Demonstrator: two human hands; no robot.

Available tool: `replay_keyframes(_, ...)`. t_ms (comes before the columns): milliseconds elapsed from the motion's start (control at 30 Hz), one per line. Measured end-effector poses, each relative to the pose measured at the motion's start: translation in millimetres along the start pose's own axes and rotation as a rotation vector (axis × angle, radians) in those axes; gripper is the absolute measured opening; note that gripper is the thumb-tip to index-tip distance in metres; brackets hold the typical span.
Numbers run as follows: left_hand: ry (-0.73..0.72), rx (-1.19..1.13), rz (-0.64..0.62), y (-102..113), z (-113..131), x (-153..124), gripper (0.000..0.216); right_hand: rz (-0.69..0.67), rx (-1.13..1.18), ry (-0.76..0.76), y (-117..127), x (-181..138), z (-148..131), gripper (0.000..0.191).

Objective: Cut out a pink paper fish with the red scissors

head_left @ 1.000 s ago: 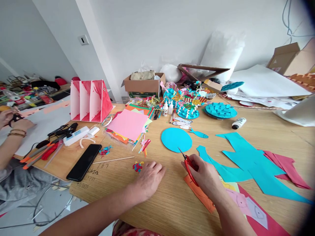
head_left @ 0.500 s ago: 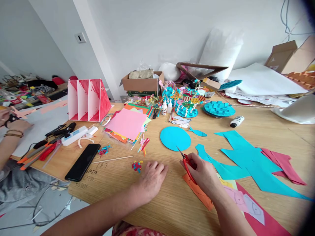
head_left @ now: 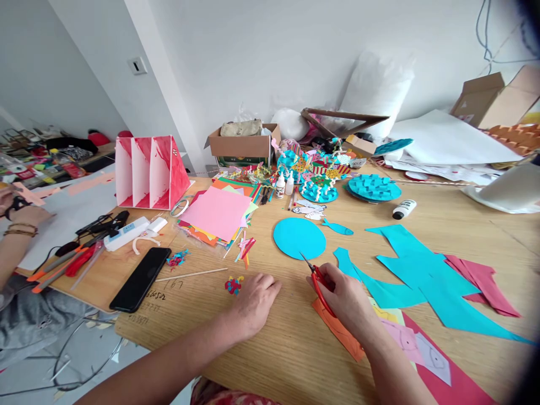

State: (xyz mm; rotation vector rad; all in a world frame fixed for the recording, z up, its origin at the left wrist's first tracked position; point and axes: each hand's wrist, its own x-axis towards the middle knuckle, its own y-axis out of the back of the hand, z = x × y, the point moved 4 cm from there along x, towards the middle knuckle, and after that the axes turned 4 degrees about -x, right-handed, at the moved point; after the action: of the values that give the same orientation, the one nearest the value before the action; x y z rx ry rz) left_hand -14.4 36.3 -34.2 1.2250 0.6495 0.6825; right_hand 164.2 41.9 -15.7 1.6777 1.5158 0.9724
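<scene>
My right hand (head_left: 341,295) grips a pair of scissors (head_left: 321,287) with red handles. Their thin tip points at the lower edge of a blue paper circle (head_left: 298,238) lying flat on the table. Palm down, my left hand (head_left: 256,301) rests on the wood with its fingers loosely laid and nothing seen in it. Just left of its fingers lies a small red and blue paper cut-out (head_left: 233,285). An orange paper piece (head_left: 337,331) is partly under my right hand. To the right spread blue paper offcuts (head_left: 426,267), and a small blue paper fish (head_left: 338,227) lies above.
Left of the hands are a phone (head_left: 141,279), a wooden stick (head_left: 192,274) and a stack of coloured paper (head_left: 217,212). Glue bottles (head_left: 280,187), a white bottle (head_left: 404,209) and paper crafts (head_left: 373,188) stand farther back. Another person's arm (head_left: 19,233) is at far left.
My left hand has shifted slightly left toward the red and blue cut-out, its fingers drawn in a little. The right hand keeps its hold on the scissors. The view has shifted slightly.
</scene>
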Motion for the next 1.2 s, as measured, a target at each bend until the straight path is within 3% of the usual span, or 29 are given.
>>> replay_keyframes(233, -0.043, 0.195, 0.031, -12, 7, -2, 0.033, -0.021, 0.019, 0.009, -1, -1, -2, 0.018)
replay_keyframes(500, -0.046, 0.074, 0.051, -4, 7, -4, 0.034, -0.032, 0.026, 0.019, -3, 0, 1, 0.018)
replay_keyframes(1033, -0.138, 0.172, 0.028, -6, 21, -3, 0.034, -0.029, 0.020, 0.009, -4, 0, 2, 0.018)
replay_keyframes(1133, -0.098, 0.065, 0.039, -6, 15, -2, 0.032, -0.021, 0.015, -0.005, -2, 0, 1, 0.018)
replay_keyframes(1200, -0.009, -0.188, 0.092, 0, 8, -1, 0.034, -0.027, 0.019, -0.002, -1, -1, 1, 0.017)
